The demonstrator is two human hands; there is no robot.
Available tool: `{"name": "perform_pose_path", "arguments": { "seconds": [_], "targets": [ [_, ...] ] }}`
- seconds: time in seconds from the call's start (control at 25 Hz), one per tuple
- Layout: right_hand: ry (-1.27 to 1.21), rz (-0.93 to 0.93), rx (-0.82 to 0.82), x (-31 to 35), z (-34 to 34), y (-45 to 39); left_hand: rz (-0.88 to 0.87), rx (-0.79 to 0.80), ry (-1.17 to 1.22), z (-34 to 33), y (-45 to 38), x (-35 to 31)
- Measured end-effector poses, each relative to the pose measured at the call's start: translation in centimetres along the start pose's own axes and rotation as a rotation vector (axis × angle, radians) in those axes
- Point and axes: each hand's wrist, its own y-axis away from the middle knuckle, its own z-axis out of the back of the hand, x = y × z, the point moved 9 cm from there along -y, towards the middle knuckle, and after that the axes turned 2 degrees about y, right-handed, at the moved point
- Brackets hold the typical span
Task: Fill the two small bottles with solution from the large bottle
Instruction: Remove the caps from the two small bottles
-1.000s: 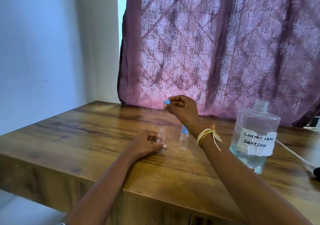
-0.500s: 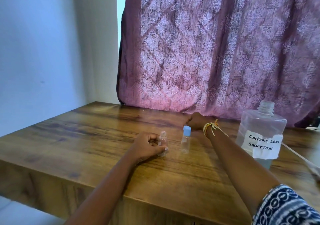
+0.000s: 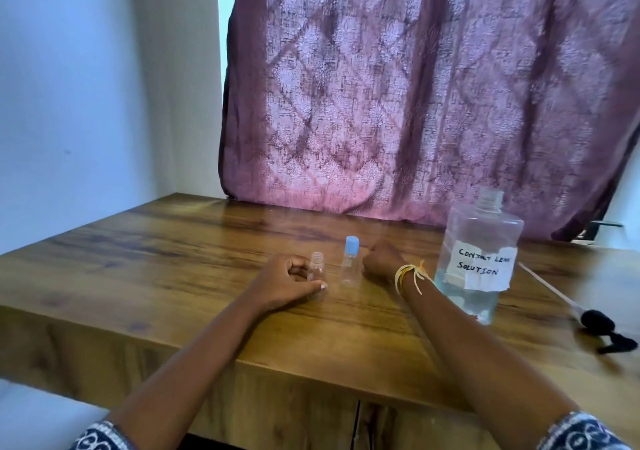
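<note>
My left hand [image 3: 287, 285] rests on the wooden table [image 3: 156, 259] and grips a small clear bottle [image 3: 317, 265] that has no cap. Just to its right stands a second small clear bottle [image 3: 350, 263] with a blue cap on. My right hand [image 3: 381, 261] lies on the table right beside that capped bottle, fingers curled inward. What those fingers hold is hidden. The large clear bottle [image 3: 481, 241], labelled contact lens solution, stands uncapped to the right of my right wrist, with liquid in its lower part.
A mauve patterned curtain [image 3: 415, 85] hangs behind the table. A thin white cable ending in a small black object [image 3: 602, 328] lies at the right. The table's front edge [image 3: 311, 377] runs just below my forearms.
My right hand, raised with a blue cap a second ago, went down behind the capped bottle and now lies curled beside it. My left hand has kept its grip on the uncapped bottle.
</note>
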Motion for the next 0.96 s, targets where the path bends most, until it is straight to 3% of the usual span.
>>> {"name": "perform_pose_path", "arguments": {
  "seconds": [0.28, 0.4, 0.72, 0.88, 0.96],
  "targets": [
    [0.162, -0.018, 0.116, -2.0, 1.7, 7.3, -0.009, -0.02, -0.012, -3.4, 2.4, -2.9],
    [0.056, 0.046, 0.076, -2.9, 3.4, 10.8, 0.004, -0.02, -0.033, -6.3, 2.3, -4.0],
    [-0.413, 0.237, -0.218, -4.0, 12.6, 16.0, -0.042, 0.041, -0.004, -13.4, -0.6, -7.1],
    [-0.491, 0.368, -0.589, -5.7, 17.6, 17.0, -0.057, 0.035, 0.04, -14.4, -1.7, -7.4],
    [-0.507, 0.359, -0.678, -6.7, 18.9, 16.3, -0.06, 0.038, 0.019, -14.6, -1.8, -7.1]
  ]
}}
